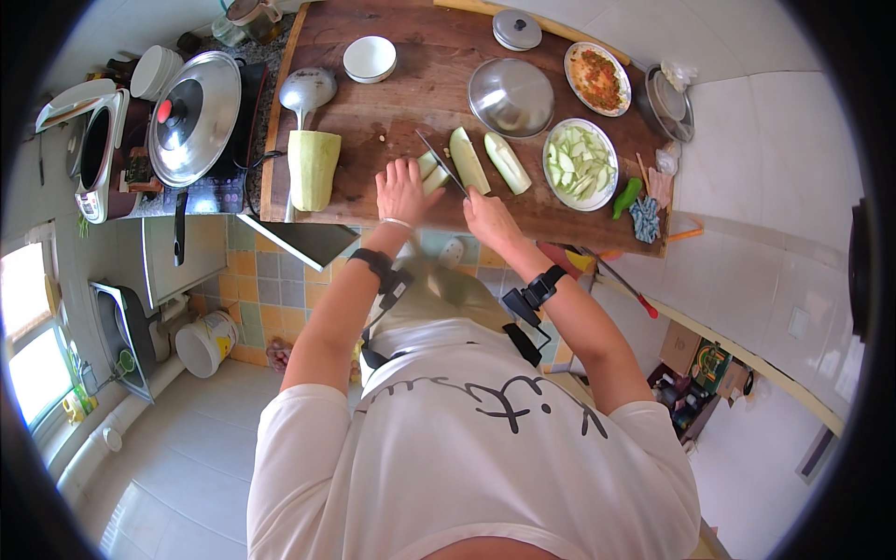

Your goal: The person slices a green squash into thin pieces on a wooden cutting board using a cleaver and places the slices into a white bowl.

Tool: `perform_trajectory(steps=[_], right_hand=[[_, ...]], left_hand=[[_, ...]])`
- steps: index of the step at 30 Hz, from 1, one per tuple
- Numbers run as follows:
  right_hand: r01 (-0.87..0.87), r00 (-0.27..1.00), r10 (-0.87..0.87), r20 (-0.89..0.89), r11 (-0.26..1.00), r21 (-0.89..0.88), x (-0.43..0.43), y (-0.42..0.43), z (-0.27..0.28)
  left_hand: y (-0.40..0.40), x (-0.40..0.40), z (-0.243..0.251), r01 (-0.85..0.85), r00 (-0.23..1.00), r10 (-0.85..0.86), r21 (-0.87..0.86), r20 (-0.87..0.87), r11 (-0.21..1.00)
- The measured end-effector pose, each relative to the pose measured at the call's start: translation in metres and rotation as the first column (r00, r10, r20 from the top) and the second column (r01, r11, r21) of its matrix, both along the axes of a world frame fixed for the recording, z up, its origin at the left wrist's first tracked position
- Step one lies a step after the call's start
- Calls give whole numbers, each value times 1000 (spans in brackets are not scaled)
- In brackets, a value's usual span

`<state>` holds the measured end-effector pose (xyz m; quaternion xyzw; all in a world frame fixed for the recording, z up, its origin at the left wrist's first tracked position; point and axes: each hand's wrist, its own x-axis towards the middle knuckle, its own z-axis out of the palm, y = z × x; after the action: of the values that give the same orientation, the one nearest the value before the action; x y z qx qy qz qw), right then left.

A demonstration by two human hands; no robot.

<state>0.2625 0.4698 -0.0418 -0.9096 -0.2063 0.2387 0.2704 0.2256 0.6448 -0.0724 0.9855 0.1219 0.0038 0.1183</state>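
Observation:
My right hand grips a kitchen knife, whose blade lies at the cut pieces of pale green gourd. Over the left side of these pieces rests my left hand, fingers close together on them. Two long gourd wedges, one beside the knife and another farther right, lie on the wooden worktop. A large uncut gourd section lies to the left, over the handle of a metal ladle. Sliced gourd fills a plate at the right.
A white bowl, a metal dome lid, a small lidded bowl and a plate of chopped red food stand behind. A green pepper and a blue cloth lie right. A lidded pan occupies the cooktop left.

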Motion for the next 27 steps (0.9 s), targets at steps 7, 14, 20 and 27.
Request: perform_trajectory(steps=[7, 14, 20, 27], right_hand=[[14, 1000, -13, -6, 1000, 27, 9, 1, 17], [-16, 1000, 16, -4, 999, -43, 7, 13, 26], [-26, 999, 20, -39, 985, -170, -2, 22, 54], [-25, 999, 17, -50, 985, -172, 0, 17, 44]], left_hand=[[-13, 6, -22, -202, 929, 242, -164, 281, 965], [-30, 16, -29, -299, 892, 351, -209, 287, 931], [-29, 12, -28, -301, 883, 353, -204, 308, 931], [-29, 15, -29, -306, 890, 357, -208, 284, 929]])
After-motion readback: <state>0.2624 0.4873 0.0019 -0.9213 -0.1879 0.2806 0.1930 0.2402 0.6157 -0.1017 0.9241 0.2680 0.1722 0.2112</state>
